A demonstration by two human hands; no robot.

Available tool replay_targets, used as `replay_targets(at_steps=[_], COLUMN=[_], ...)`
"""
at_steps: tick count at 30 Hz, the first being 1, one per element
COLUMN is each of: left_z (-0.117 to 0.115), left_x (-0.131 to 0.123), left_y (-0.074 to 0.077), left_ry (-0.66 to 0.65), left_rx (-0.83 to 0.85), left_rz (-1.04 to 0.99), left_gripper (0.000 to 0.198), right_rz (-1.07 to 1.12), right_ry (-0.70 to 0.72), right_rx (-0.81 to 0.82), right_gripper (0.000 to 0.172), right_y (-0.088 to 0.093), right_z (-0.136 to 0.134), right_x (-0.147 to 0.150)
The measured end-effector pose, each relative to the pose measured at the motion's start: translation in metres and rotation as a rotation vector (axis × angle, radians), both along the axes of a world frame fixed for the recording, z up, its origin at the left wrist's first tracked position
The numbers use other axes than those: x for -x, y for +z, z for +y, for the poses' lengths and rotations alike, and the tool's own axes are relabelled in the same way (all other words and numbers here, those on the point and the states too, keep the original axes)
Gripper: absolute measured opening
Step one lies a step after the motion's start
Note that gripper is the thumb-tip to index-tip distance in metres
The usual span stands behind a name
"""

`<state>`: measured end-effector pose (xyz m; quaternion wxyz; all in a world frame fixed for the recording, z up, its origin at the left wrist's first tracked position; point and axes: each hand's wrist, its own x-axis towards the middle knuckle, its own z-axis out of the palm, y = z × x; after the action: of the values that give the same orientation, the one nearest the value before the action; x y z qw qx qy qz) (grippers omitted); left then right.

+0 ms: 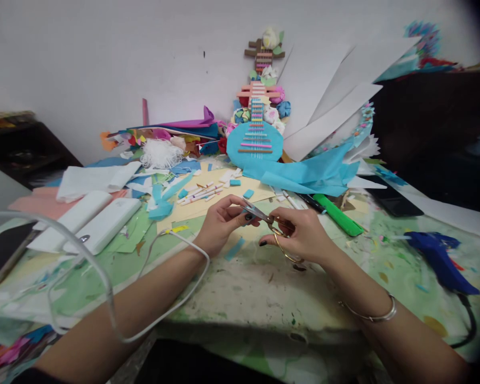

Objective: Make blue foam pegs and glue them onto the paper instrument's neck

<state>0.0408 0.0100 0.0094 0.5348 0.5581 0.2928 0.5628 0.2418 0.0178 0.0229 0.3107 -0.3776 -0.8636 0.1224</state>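
Note:
A pair of scissors [259,213] with gold handles is gripped in my right hand [306,232], fingers through the loops. The blades point left toward my left hand [223,223]. That hand is closed in a pinch at the blade tips, and whatever is between its fingers is too small or hidden to name. Below the hands lies a small blue paper strip [235,249] on the table. Beyond them sit several rolled paper sticks [202,193] and small blue pieces [248,193] on a cream sheet [184,213].
A blue paper guitar-shaped craft [240,143] leans on the wall. Blue tissue paper [316,173] and a green marker-like tube [340,216] lie right of centre. A blue glue gun [440,261] rests at right. White power banks [104,224] and a white cable [108,282] are at left.

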Motion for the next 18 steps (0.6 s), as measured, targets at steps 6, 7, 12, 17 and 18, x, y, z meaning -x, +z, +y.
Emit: replay_targets(at_steps=[6,7,12,17,18], left_z=[-0.0003,-0.0001,0.0016,0.0012,0.0009], left_x=[-0.0001,0.0,0.0017,0.0022,0.0021], left_y=[0.0002,-0.0003,-0.0033,-0.0032,-0.0029], left_ry=[0.002,-0.002,-0.011,-0.037,-0.037], left_rx=[0.035,0.042,0.073,0.079,0.079], left_rz=[0.0,-0.003,-0.002,-0.009,-0.01], left_gripper=[0.024,0.026,0.028,0.024,0.023], right_rz=[0.02,0.025,0.041,0.061,0.06], right_ry=[-0.001,-0.001,-0.006,-0.019,-0.023], right_rx=[-0.017,-0.017,-0.026,-0.039,-0.039], right_gripper=[0.048,0.049,0.052,0.051,0.051], right_y=[-0.0012,-0.0017,-0.0047,-0.0064,-0.0064], right_z=[0.0011,0.0018,0.0035,0.0028,0.0028], right_x=[-0.001,-0.0013,-0.0018,-0.0014,-0.0013])
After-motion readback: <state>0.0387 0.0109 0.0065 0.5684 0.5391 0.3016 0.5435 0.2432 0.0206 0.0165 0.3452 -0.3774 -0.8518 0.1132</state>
